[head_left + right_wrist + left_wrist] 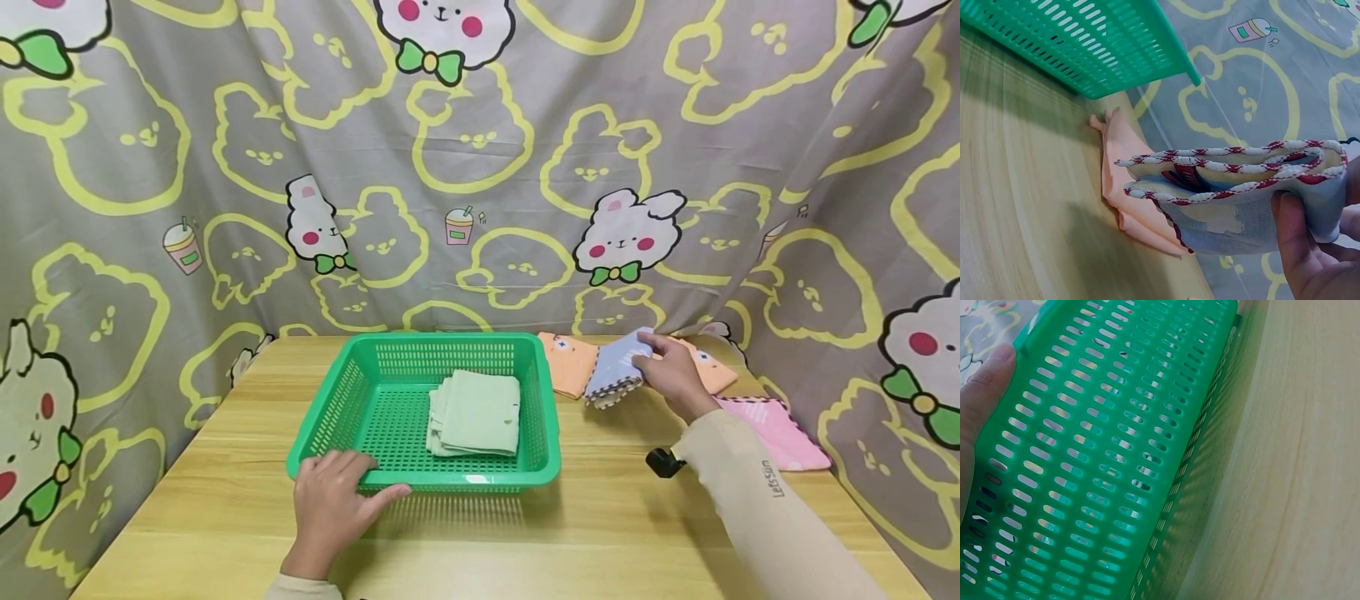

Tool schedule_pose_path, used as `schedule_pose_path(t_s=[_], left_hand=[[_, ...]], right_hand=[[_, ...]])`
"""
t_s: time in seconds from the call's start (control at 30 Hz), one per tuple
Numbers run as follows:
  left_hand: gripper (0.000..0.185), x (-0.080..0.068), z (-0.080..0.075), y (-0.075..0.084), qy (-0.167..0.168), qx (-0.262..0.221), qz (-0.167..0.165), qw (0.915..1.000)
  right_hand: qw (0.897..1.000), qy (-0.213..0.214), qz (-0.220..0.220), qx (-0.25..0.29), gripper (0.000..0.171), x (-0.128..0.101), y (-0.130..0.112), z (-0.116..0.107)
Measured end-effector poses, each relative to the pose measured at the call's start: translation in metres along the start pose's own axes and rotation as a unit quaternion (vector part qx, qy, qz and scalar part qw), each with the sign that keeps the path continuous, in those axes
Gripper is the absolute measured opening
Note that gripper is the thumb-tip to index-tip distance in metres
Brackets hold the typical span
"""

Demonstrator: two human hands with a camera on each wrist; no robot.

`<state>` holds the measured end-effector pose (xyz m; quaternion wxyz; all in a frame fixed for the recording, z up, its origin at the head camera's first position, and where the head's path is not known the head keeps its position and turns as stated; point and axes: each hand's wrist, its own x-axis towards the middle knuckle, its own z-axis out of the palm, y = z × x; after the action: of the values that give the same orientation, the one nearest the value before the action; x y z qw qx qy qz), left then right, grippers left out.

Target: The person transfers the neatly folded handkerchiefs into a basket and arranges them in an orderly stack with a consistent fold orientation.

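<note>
In the head view my right hand (677,372) pinches a folded blue towel (619,365) by its right end, above the table's right side. The right wrist view shows the towel's (1229,219) stitched red-and-white edges and stacked folds, with the thumb (1294,234) pressed on its near face. My left hand (333,504) grips the front rim of a green plastic basket (480,478), its fingers over the rim and its thumb along the front. Inside the basket, toward the right, lies a folded pale green towel (480,414).
Folded orange towels (567,375) lie behind and beside the blue one, close to the patterned curtain (495,167). A pink towel (783,433) lies at the right edge of the wooden table (585,533). The basket stands left of these.
</note>
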<state>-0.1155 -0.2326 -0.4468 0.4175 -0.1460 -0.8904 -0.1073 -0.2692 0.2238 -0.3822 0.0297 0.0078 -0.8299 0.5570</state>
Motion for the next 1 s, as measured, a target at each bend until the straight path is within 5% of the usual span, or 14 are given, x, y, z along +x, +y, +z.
schedule_pose_path(t_s=[1.0], left_hand=[[0.071, 0.000, -0.001, 0.000, -0.004, 0.003, -0.001, 1.0000]], right_hand=[[0.998, 0.000, -0.013, 0.059, 0.054, -0.005, -0.021, 0.006]])
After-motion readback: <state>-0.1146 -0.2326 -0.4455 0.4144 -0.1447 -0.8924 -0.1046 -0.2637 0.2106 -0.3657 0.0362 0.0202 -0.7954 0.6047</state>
